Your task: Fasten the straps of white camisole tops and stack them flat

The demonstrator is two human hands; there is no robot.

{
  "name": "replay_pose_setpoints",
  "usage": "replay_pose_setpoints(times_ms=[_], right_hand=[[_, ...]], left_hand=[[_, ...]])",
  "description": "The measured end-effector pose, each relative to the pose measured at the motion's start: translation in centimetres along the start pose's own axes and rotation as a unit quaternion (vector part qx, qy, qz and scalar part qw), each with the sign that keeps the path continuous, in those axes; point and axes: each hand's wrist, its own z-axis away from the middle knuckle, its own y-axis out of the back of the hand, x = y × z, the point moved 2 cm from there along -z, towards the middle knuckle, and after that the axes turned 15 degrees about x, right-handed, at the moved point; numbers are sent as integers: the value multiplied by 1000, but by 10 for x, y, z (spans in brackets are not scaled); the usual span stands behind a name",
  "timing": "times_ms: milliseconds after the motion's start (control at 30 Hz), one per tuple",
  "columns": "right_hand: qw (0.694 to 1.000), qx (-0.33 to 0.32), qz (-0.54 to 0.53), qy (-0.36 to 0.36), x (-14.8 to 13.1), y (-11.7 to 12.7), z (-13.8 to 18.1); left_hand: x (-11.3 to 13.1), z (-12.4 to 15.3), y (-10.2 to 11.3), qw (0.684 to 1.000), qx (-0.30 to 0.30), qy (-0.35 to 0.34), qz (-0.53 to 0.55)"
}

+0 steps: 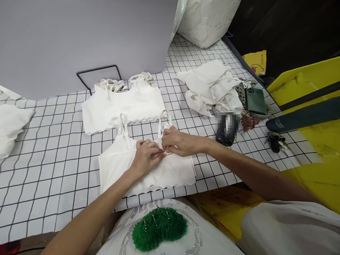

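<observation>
A white cropped camisole top [169, 172] lies flat in front of me, its thin straps pointing away from me. My left hand [147, 154], with a ring on one finger, is closed in a pinch at the top's neckline. Close beside it, my right hand [182, 142] pinches the same edge near the base of the right strap. Something fine and reddish shows between the fingertips, too small to name. Just beyond lie more white camisole tops [124, 107], flat with their straps bunched at the far side; how many are stacked cannot be told.
The checked tablecloth [59, 177] covers the table. A crumpled white garment pile [210, 84] lies right, near a dark cylindrical item [226, 128], a green case [255, 101] and keys [276, 141]. White cloth [6, 129] sits left. A grey panel [78, 37] and white bag [207, 17] stand behind.
</observation>
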Motion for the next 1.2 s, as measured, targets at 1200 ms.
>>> replay_pose_setpoints(times_ms=[1200], right_hand=[[945, 150, 286, -51, -27, -50, 84]], left_hand=[[-20, 103, 69, 912, 118, -258, -296]])
